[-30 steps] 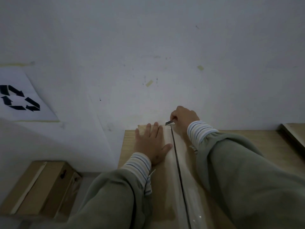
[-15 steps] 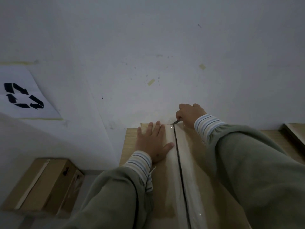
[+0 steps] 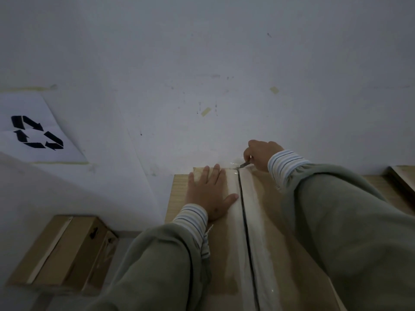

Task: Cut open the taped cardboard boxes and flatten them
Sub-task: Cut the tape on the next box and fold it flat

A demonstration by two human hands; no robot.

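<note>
1. The cardboard box (image 3: 226, 254) lies on the wooden worktop (image 3: 178, 187), its far end against the white wall (image 3: 202, 52).
2. A dark slit (image 3: 244, 221) runs down the middle of the box top, through the pale tape strip (image 3: 253, 232).
3. The left hand (image 3: 210, 194) presses flat on the box top left of the slit, fingers straight and slightly apart, thumb reaching toward the slit.
4. The right hand (image 3: 261, 153) is at the box's far end, fingers curled round a small knife (image 3: 243, 164) whose blade tip meets the far end of the slit.
5. A second taped box (image 3: 62, 252) sits lower, left of the first box.
6. A sheet with a recycling sign (image 3: 37, 132) is taped to the wall above that second box.
</note>
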